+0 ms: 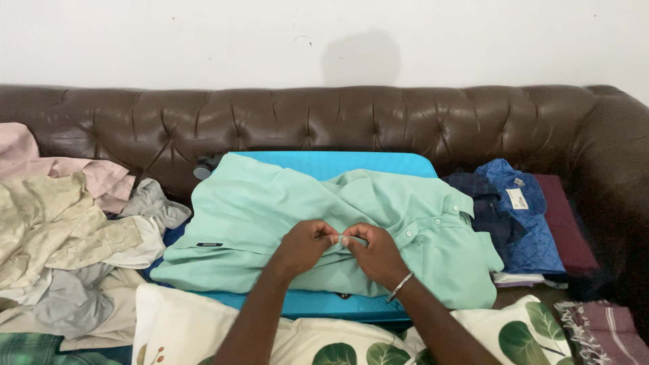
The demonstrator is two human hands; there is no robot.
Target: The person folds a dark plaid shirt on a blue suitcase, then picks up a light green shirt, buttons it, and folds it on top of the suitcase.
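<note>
While both hands meet at the placket, the left hand (303, 247) and right hand (376, 251) each close a pinching grip on the mint-green shirt (270, 216), spread across a blue board (338, 164) on the brown sofa (338, 118).

Matt cloth shirt (270, 223), glossy leather sofa (338, 115)

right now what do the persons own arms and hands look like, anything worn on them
Both forearms are bare, with no sleeves showing. The left hand wears nothing visible: no glove, ring or watch. The right hand is also ungloved, and a thin silver-coloured bangle circles its wrist. The fingers show no rings from this view.
</note>
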